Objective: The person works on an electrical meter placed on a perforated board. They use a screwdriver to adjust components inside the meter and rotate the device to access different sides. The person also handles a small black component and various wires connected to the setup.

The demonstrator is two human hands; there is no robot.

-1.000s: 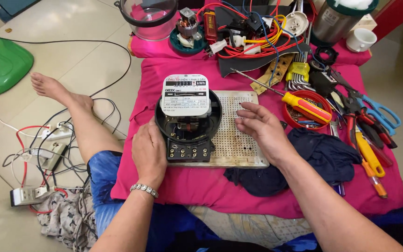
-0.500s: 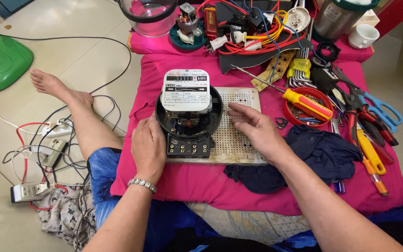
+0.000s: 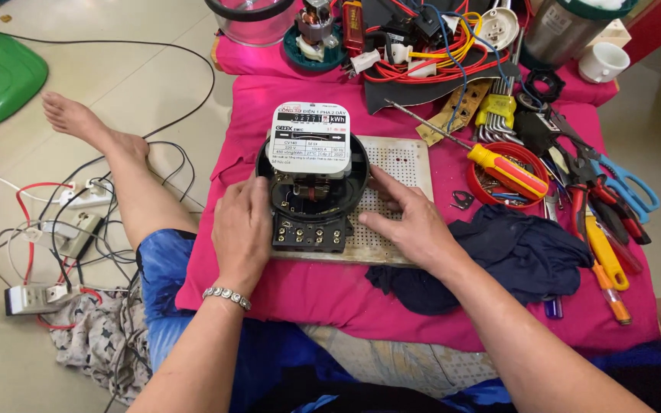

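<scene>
Closest to the camera it's just the person's lap in blue shorts, sitting on the floor up against a pink cloth (image 3: 284, 294) spread over the work area. A dark blue rag (image 3: 499, 256) is bunched up on the near right of it.

A bit further in, both hands are on an electricity meter (image 3: 311, 180). The left hand (image 3: 242, 229) lies flat against the meter's left side, fingers loosely together, steadying rather than gripping. The right hand (image 3: 407, 218) has its fingers spread, tips touching the right edge of the black round base. Neither holds a tool.

The meter sits mid-cloth on a white perforated board (image 3: 399, 164). As for progress, I'd say it's well into being opened up: no cover over the works, so the white faceplate and the mechanism under it are exposed, and the black terminal block at the near end is bare with its screws showing. Whatever is left inside, I can't tell.

Off right, a yellow-and-red screwdriver (image 3: 503, 168) lies across a red dish, with pliers and blue scissors (image 3: 625, 183) beyond. At the far edge, a tangle of red and yellow wires (image 3: 422, 53).
</scene>
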